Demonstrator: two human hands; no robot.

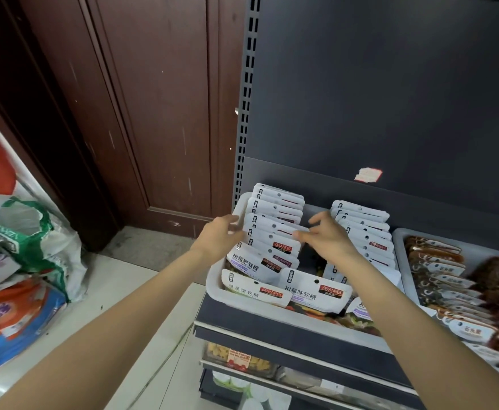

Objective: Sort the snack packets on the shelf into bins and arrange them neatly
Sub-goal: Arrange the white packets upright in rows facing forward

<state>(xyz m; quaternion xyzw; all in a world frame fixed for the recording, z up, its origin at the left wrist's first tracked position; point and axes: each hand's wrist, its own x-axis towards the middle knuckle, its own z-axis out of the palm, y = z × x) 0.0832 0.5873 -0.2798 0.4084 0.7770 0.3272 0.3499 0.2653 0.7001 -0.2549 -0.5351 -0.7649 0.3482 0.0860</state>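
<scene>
A white bin on the dark shelf holds two rows of white candy packets with red labels. The left row stands upright, and so does the right row. Three packets lean at the bin's front, one of them in the middle. My left hand touches the left edge of a packet in the left row. My right hand pinches the right edge of that same packet between thumb and fingers. A gap lies between the two rows under my right hand.
A second white bin to the right holds brown snack packets. Lower shelves carry other goods. A brown door and floor with plastic bags lie to the left. The dark shelf back panel rises behind.
</scene>
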